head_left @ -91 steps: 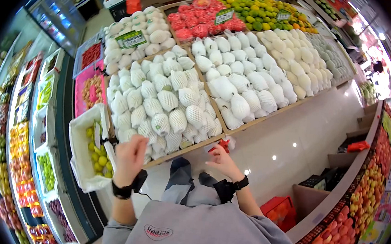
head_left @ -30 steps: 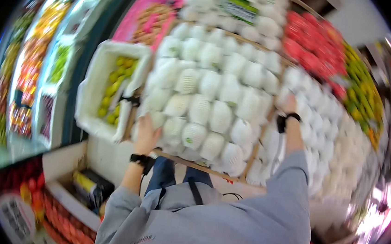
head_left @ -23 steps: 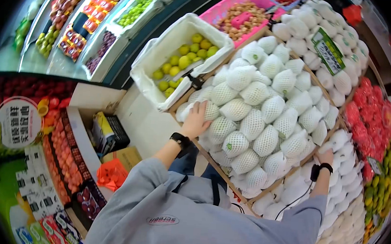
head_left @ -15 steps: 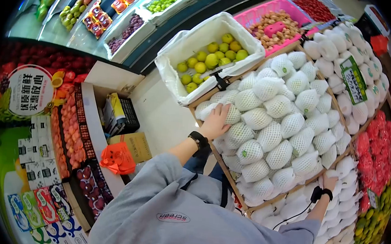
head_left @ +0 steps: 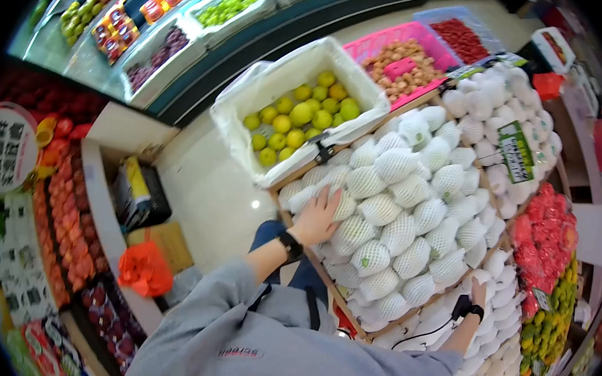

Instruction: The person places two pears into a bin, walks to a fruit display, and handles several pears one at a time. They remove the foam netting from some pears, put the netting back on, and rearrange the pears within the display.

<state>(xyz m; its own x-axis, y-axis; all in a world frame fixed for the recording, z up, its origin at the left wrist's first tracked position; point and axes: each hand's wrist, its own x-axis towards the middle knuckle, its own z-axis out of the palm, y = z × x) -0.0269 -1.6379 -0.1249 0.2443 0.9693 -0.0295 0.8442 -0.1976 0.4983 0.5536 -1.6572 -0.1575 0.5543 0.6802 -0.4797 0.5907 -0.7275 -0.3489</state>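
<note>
Left hand [head_left: 316,216]: fingers spread flat, palm down, pressed on net-wrapped fruit [head_left: 378,209] at the near left corner of the wooden crate [head_left: 275,196]. A lined box of yellow-green fruit [head_left: 300,113] sits just beside that corner. Right hand [head_left: 479,293]: rests on white wrapped fruit [head_left: 498,262] at the crate's right edge; finger spread cannot be determined. Green label [head_left: 515,151]: text illegible.

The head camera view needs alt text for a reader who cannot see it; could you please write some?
A person in a grey top leans over a wooden crate of net-wrapped fruit, left hand flat on fruit at its near corner, right hand resting on the wrapped fruit at the next section. A white-lined box of yellow-green fruit stands beside the crate.
</note>
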